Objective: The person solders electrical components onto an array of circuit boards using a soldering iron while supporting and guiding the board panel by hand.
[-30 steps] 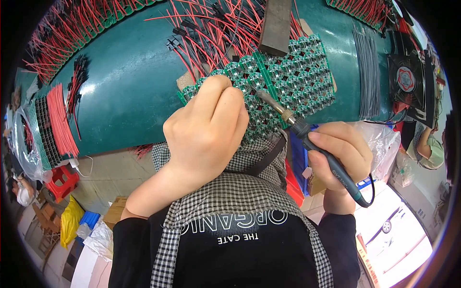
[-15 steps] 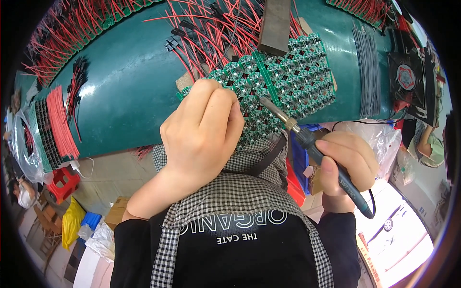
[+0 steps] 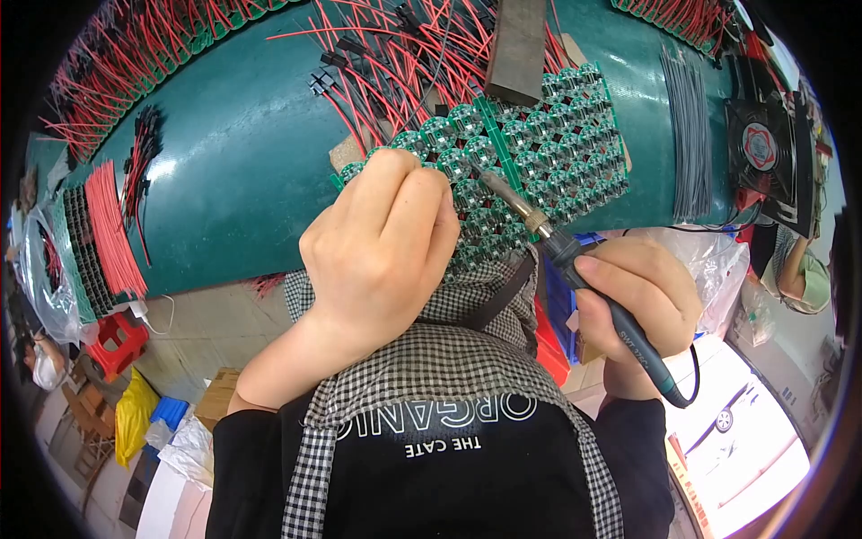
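Observation:
A soldering iron point(image 3: 575, 260) with a dark handle and metal barrel is gripped in my right hand point(image 3: 648, 301). Its tip points up and left, over a panel of small round green circuit boards point(image 3: 566, 135) near my left fingers. My left hand point(image 3: 382, 242) is closed in a pinch at the panel's left part; whatever its fingertips hold is hidden behind the hand. Red and black wires point(image 3: 386, 72) with black connectors spread from the panel's far side. Across that edge lies a dark rectangular block point(image 3: 517, 49).
The green table point(image 3: 233, 198) holds a bundle of grey wires point(image 3: 687, 135) at right, beside a black fan point(image 3: 759, 148). Red wires point(image 3: 115, 229) lie at left. More wired boards point(image 3: 180, 45) line the far edge. Below stand a red stool point(image 3: 117, 346) and a blue crate point(image 3: 561, 305).
My right hand and the soldering iron have shifted slightly left, bringing the tip closer to my left fingers. My left hand has moved only a little; the panel stays in place.

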The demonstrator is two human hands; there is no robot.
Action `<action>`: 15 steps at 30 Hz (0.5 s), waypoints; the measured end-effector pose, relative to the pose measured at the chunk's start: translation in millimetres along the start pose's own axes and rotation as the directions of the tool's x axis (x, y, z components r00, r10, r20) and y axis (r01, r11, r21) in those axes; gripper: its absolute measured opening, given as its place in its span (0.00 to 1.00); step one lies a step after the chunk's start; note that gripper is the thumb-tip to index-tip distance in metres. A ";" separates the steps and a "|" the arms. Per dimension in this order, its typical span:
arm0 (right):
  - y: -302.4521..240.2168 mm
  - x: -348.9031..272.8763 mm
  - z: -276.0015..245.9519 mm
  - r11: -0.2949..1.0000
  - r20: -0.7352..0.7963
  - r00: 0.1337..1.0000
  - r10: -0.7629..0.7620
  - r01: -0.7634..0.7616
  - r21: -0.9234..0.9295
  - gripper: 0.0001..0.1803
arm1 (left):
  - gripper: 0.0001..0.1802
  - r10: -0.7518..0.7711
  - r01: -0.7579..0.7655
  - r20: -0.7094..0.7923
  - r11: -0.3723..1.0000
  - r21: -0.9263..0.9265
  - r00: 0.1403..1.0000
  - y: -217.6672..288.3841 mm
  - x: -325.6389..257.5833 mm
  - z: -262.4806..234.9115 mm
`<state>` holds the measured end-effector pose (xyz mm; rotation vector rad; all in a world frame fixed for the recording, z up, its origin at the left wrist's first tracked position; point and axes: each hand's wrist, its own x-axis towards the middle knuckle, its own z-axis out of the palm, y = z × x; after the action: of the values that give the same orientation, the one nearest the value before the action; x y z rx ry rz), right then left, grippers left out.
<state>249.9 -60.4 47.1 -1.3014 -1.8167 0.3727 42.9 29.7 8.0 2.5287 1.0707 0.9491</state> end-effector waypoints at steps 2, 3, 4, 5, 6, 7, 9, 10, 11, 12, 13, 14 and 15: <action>0.5 0.5 0.0 1.000 0.013 1.000 0.000 0.000 0.013 0.14 | 0.09 -0.010 0.010 -0.002 1.000 0.000 1.000 -0.1 -1.0 -0.2; -0.7 1.8 -0.3 1.000 0.037 0.999 0.002 -0.002 0.010 0.15 | 0.09 -0.019 0.019 -0.005 1.000 -0.002 1.000 -0.4 -1.6 -0.2; -2.5 2.6 -0.7 1.000 0.061 0.998 0.005 -0.005 0.004 0.15 | 0.09 -0.018 0.018 -0.004 1.000 -0.004 1.000 -1.0 -1.9 0.2; -3.9 2.6 -0.5 1.000 0.060 0.998 0.006 -0.006 0.003 0.15 | 0.09 -0.014 0.014 -0.012 1.000 -0.010 1.000 -2.0 -2.4 0.9; -5.3 2.4 -0.2 1.000 0.057 0.998 0.000 0.002 -0.022 0.14 | 0.09 -0.011 0.011 -0.019 1.000 -0.016 1.000 -2.6 -2.8 1.3; -7.1 2.3 -0.6 0.999 0.054 0.999 -0.007 0.010 -0.048 0.13 | 0.09 -0.011 0.010 -0.020 1.000 -0.017 1.000 -2.6 -2.5 0.9; -12.2 -2.7 -3.8 0.999 0.001 1.000 0.017 -0.017 -0.035 0.11 | 0.09 -0.018 0.018 -0.012 0.999 -0.029 1.000 -2.6 -2.2 -0.1; -13.6 -5.3 -4.7 0.999 -0.054 0.998 0.043 -0.045 -0.021 0.10 | 0.09 -0.017 0.017 -0.012 0.999 -0.030 1.000 -2.2 -2.0 0.0; -12.8 -6.7 -3.7 0.999 -0.055 0.998 0.044 -0.045 -0.022 0.10 | 0.09 -0.006 0.005 -0.015 1.000 -0.023 1.000 -1.9 -1.6 0.3; -11.1 -8.0 -2.1 0.998 -0.076 0.996 0.049 -0.051 -0.030 0.09 | 0.09 0.006 -0.006 -0.018 1.000 -0.016 1.000 -1.5 -1.3 0.5; -9.4 -8.7 -0.7 0.998 -0.098 0.994 0.053 -0.057 -0.035 0.08 | 0.09 0.006 -0.006 -0.017 1.000 -0.016 1.000 -1.4 -1.3 0.8; -8.9 -8.2 -0.4 0.998 -0.098 0.994 0.054 -0.057 -0.034 0.08 | 0.09 0.009 -0.008 -0.020 1.000 0.002 1.000 -1.3 -1.1 1.0; -9.0 -7.2 -0.4 0.998 -0.079 0.996 0.045 -0.048 -0.040 0.08 | 0.09 0.012 -0.011 -0.024 1.000 0.020 1.000 -1.1 -1.0 1.3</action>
<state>245.3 -70.6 49.9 -1.3707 -1.7401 0.3060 42.6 29.8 6.0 2.5482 1.0785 0.9792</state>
